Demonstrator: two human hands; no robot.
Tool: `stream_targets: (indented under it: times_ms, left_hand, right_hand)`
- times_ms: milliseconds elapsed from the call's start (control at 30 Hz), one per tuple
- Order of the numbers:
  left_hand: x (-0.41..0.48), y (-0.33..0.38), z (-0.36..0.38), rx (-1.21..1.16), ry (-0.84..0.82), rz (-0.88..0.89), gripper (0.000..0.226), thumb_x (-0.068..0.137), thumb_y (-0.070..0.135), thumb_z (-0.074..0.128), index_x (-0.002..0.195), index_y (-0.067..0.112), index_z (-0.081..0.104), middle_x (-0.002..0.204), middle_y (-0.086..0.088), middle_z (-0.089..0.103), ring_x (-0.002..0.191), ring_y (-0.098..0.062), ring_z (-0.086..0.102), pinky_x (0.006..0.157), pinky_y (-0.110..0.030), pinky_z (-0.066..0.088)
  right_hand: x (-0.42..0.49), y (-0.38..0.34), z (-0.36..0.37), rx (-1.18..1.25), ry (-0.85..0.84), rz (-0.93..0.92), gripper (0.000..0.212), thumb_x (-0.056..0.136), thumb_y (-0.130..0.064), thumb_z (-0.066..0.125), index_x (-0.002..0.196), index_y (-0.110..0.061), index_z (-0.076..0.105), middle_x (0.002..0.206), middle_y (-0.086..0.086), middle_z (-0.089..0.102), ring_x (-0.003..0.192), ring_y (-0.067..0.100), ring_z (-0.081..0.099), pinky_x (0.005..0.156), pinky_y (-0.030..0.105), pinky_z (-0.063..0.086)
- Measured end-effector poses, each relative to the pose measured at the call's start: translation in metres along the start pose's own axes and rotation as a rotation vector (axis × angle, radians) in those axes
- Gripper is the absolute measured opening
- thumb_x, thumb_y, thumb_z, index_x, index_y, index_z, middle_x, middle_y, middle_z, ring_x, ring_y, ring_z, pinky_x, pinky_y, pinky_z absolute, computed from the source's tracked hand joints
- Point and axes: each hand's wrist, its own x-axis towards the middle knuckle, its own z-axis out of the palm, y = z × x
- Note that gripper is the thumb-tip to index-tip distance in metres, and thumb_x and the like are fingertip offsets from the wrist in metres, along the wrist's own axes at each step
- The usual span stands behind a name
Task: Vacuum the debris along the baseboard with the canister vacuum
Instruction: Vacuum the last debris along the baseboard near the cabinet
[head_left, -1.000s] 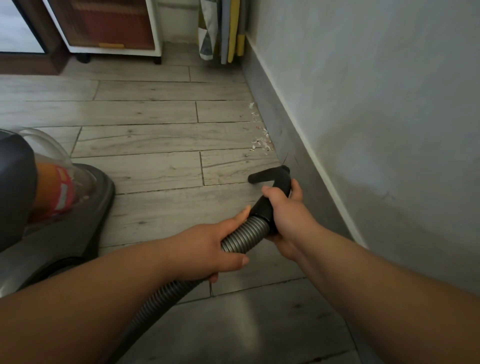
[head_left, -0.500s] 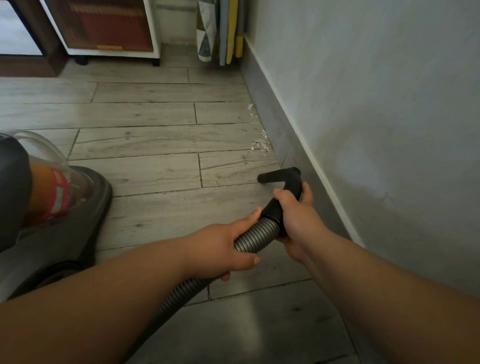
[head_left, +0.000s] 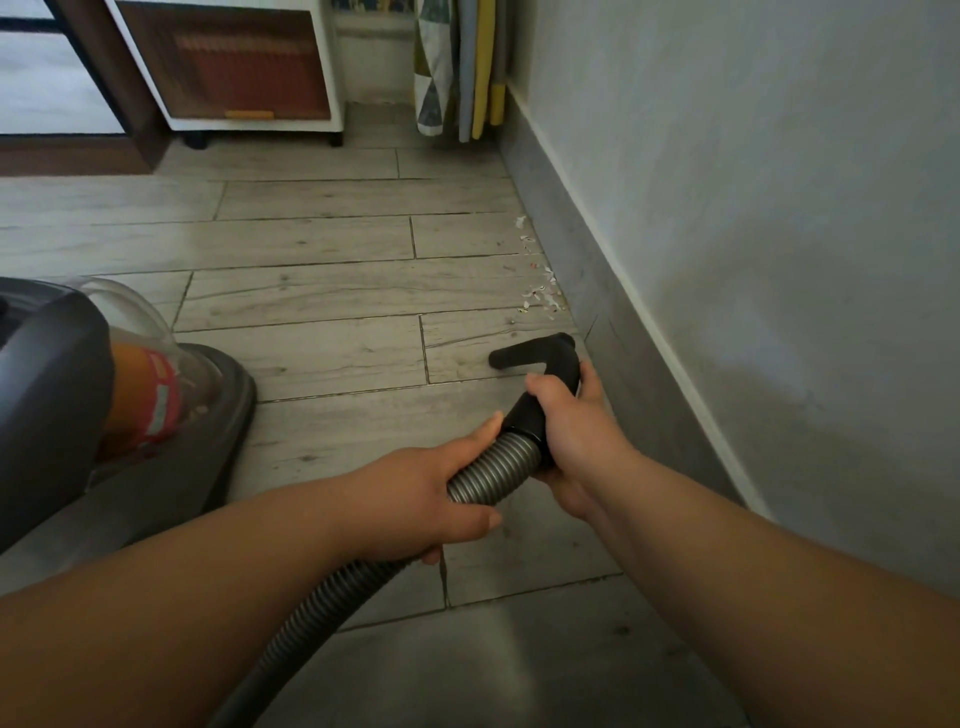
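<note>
Small white and coloured paper scraps, the debris (head_left: 540, 293), lie on the grey plank floor against the grey baseboard (head_left: 613, 332). The black curved hose handle (head_left: 540, 358) points left, its open end just short of the scraps. My right hand (head_left: 566, 431) grips the black handle near its collar. My left hand (head_left: 431, 499) holds the ribbed grey hose (head_left: 488, 473) right behind it. The canister vacuum (head_left: 104, 415), dark grey with a clear bin and orange inside, sits at the left.
The white wall (head_left: 753, 208) runs along the right. A white cabinet (head_left: 234, 67) on small feet stands at the back. Folded grey and yellow boards (head_left: 478, 67) with a patterned cloth lean in the far corner.
The hose handle and both hands have edged forward along the baseboard, closer to the scraps. The view has tilted up a little.
</note>
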Motion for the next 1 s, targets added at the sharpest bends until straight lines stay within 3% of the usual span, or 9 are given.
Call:
stream_targets:
  times_ms: [267, 367, 500, 633, 767, 900, 1000]
  left_hand:
    - [0.043, 0.018, 0.012, 0.001, -0.047, 0.028, 0.090, 0.089, 0.041, 0.062, 0.142, 0.058, -0.008, 0.099, 0.003, 0.059, 0.066, -0.008, 0.065, 0.067, -0.024, 0.058]
    - [0.057, 0.028, 0.017, 0.007, -0.052, 0.045, 0.090, 0.089, 0.041, 0.062, 0.143, 0.057, -0.008, 0.099, 0.004, 0.058, 0.066, -0.008, 0.065, 0.065, -0.022, 0.057]
    - [0.068, 0.032, 0.019, -0.007, -0.052, 0.050, 0.089, 0.089, 0.040, 0.062, 0.143, 0.056, -0.008, 0.096, 0.006, 0.057, 0.063, -0.008, 0.064, 0.061, -0.020, 0.055]
    - [0.076, 0.029, 0.018, -0.025, -0.049, 0.033, 0.090, 0.089, 0.039, 0.062, 0.143, 0.056, -0.008, 0.096, 0.005, 0.056, 0.062, -0.008, 0.064, 0.056, -0.017, 0.051]
    - [0.084, 0.027, 0.016, -0.047, -0.033, 0.006, 0.090, 0.089, 0.039, 0.062, 0.142, 0.058, -0.007, 0.097, 0.005, 0.056, 0.064, -0.009, 0.064, 0.057, -0.017, 0.051]
    - [0.094, 0.028, 0.010, -0.057, -0.019, -0.014, 0.090, 0.089, 0.038, 0.062, 0.141, 0.059, -0.008, 0.100, 0.005, 0.056, 0.064, -0.008, 0.063, 0.056, -0.017, 0.051]
    - [0.100, 0.031, 0.008, -0.052, -0.007, -0.016, 0.090, 0.089, 0.039, 0.062, 0.140, 0.060, -0.009, 0.102, 0.005, 0.055, 0.065, -0.009, 0.064, 0.059, -0.018, 0.053]
  right_hand:
    - [0.011, -0.008, -0.033, 0.002, 0.161, -0.022, 0.075, 0.094, -0.028, 0.057, 0.151, -0.047, 0.013, 0.110, 0.004, 0.055, 0.089, 0.025, 0.063, 0.065, 0.038, 0.056]
    - [0.017, -0.012, -0.045, 0.017, 0.187, -0.046, 0.076, 0.094, -0.026, 0.057, 0.152, -0.046, 0.011, 0.107, 0.001, 0.053, 0.086, 0.025, 0.062, 0.066, 0.039, 0.056]
    - [0.025, -0.015, -0.052, 0.011, 0.205, -0.061, 0.077, 0.094, -0.025, 0.058, 0.152, -0.045, 0.011, 0.117, 0.005, 0.053, 0.085, 0.025, 0.062, 0.063, 0.037, 0.055]
    - [0.035, -0.014, -0.049, -0.032, 0.223, -0.067, 0.078, 0.093, -0.027, 0.059, 0.151, -0.049, 0.011, 0.126, 0.007, 0.054, 0.086, 0.027, 0.063, 0.070, 0.043, 0.058]
    - [0.045, -0.016, -0.047, -0.022, 0.202, -0.068, 0.079, 0.094, -0.025, 0.058, 0.150, -0.051, 0.008, 0.127, 0.006, 0.051, 0.089, 0.029, 0.063, 0.077, 0.050, 0.058]
    - [0.057, -0.021, -0.047, -0.035, 0.196, -0.084, 0.078, 0.095, -0.024, 0.057, 0.151, -0.049, 0.009, 0.123, 0.005, 0.051, 0.086, 0.026, 0.063, 0.074, 0.044, 0.059]
    - [0.065, -0.025, -0.048, -0.036, 0.185, -0.085, 0.078, 0.095, -0.024, 0.057, 0.151, -0.049, 0.009, 0.123, 0.006, 0.052, 0.088, 0.027, 0.063, 0.078, 0.047, 0.058]
